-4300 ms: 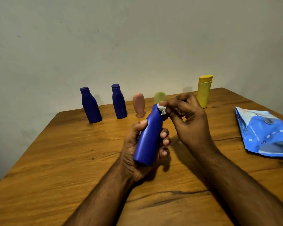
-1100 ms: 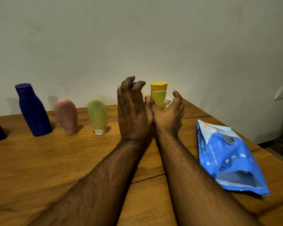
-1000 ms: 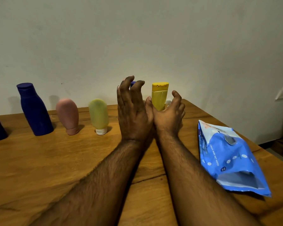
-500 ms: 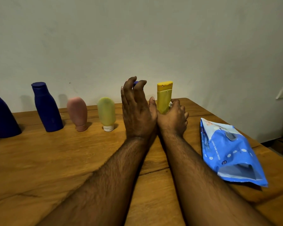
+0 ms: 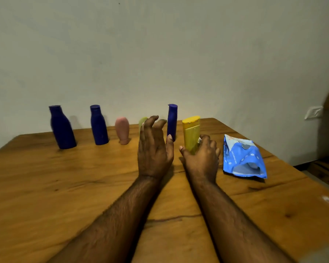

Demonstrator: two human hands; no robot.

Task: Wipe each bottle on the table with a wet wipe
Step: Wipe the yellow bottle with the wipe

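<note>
Bottles stand in a loose row along the far side of the brown wooden table (image 5: 46,186), close to the pale wall (image 5: 160,44). From the left they are a wide dark blue plastic bottle (image 5: 62,128), a second dark blue plastic bottle (image 5: 98,125), a pink rounded squeeze tube (image 5: 122,130) standing on its cap, a pale green squeeze tube (image 5: 142,122) mostly hidden behind fingers, a slim dark blue plastic bottle (image 5: 172,119) and a flat yellow plastic bottle (image 5: 191,132) with a flip cap. All stand upright, apart from one another

The left hand (image 5: 154,149) hovers in front of the green tube and just left of the slim blue bottle, back of the hand up, fingers spread and loosely bent, holding nothing. The right hand (image 5: 202,155) reaches to the yellow bottle from its near right side, thumb stretched toward the base and fingers curled beside it; a scrap of white wet wipe (image 5: 199,140) shows between those fingers and the bottle. Whether the hand is clasping the bottle itself I cannot tell

A blue soft plastic wipes pack (image 5: 242,158) with white dots lies on the table to the right of the right hand, well apart from the bottles. A white wall socket (image 5: 313,112) sits on the wall at far right
</note>
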